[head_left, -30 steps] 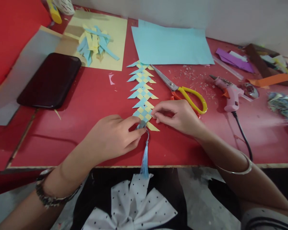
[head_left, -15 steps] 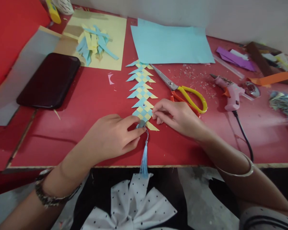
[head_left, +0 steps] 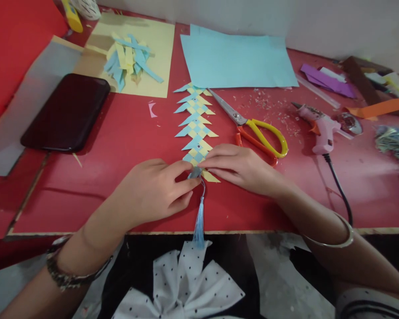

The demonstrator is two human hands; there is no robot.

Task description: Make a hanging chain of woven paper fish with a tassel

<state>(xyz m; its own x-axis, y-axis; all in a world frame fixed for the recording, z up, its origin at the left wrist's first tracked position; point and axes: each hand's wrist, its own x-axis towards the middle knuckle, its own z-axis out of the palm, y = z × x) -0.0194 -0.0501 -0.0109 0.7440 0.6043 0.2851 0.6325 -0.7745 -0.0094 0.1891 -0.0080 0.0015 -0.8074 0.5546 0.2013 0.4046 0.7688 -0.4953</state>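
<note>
A chain of woven paper fish in light blue and yellow lies lengthwise before me, with pointed fins on both sides and small eye dots. My left hand pinches its near end between thumb and forefinger, over a bluish paper flap. The fingers of my right hand are held together, their tips on the lowest fish from the right; part of that fish is covered. From this end hangs a light blue tassel, reaching over the table edge.
Scissors lie right of the chain, a pink glue gun farther right. Blue sheets and a yellow sheet with paper strips are behind. A dark phone-like slab lies left on the red table.
My right hand has moved left, from the chain's right edge onto its lowest fish, and its fingers have straightened. My left hand stays where it was.
</note>
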